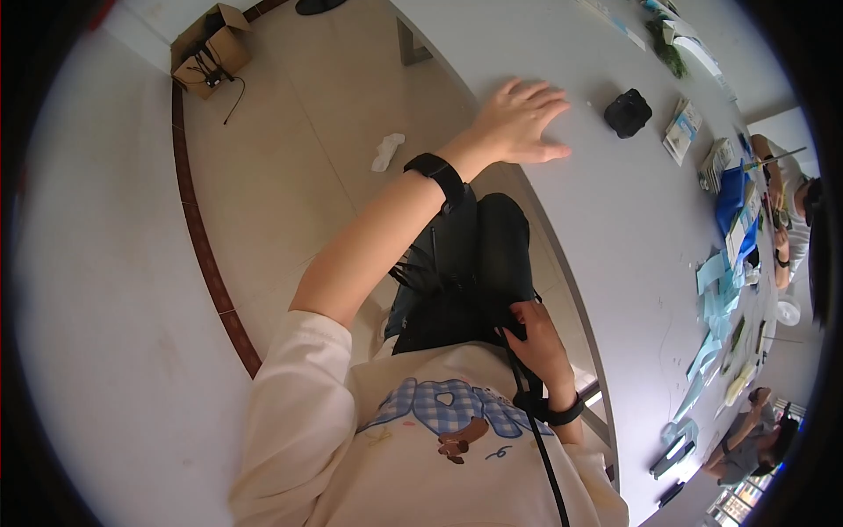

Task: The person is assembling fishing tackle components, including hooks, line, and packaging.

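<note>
My left hand (525,123) reaches out over the edge of the grey table (606,228), palm down, its fingers spread and nothing in them. The nearest thing to it on the tabletop is a small black tray-like holder (628,113). Down by my lap, my right hand (543,347) has its fingers curled in against something dark; what they hold is hidden. Beside that hand runs a thin black cord (537,430), hanging down over my light shirt. A black bag-like thing with straps (448,307) lies on my lap.
Farther along the table are small stacked packets (682,130), a blue bin (731,198) and light blue strips (716,303). Two people sit across the table. On the floor stand a cardboard box with black cables (211,53) and a crumpled white tissue (386,152).
</note>
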Tool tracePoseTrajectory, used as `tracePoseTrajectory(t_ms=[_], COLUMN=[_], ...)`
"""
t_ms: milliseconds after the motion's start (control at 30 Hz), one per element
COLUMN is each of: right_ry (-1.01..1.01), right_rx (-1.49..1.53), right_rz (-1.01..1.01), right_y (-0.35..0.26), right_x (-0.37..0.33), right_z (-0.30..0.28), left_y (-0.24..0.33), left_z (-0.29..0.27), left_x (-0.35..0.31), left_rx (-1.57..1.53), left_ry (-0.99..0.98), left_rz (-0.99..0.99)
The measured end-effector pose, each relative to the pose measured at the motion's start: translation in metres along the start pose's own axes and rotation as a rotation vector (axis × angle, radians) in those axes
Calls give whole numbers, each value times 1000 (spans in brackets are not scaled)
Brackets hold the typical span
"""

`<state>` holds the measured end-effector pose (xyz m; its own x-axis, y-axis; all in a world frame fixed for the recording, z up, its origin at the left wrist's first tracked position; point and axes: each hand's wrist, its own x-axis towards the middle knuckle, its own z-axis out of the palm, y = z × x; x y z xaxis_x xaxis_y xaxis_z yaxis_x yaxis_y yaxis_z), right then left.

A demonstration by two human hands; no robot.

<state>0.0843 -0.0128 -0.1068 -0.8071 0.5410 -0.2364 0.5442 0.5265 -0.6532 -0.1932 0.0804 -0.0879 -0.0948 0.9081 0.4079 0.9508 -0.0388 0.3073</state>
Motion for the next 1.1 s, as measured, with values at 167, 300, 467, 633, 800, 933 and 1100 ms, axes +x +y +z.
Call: tracePoseTrajectory(t_ms=[167,300,467,633,800,933,1100], right_ry=[30,20,-273,-452,-544,-578,-532], right_rx=[-27,-45,46,209,341,262,687], right_rz=[-31,-65,-56,-22,9,130,104], right_y=[1,-8,-32,-59,-132,-181,-175], right_x=[13,31,56,85,109,123,153], right_z=[7,2,-10,-18,-108,-169,-205], left_y=[-7,-10,-10,-57,-134,-177,-272], left_z=[-1,-3,-11,-106,-239,-305,-321], left_x=[4,10,8,4,77,155,248], left_rx=[-18,-38,-414,-839,-394,-118,192], left_ry=[63,70,-68,-597,-795,-874,-668], left_rz=[21,40,112,148,-93,-465,-554])
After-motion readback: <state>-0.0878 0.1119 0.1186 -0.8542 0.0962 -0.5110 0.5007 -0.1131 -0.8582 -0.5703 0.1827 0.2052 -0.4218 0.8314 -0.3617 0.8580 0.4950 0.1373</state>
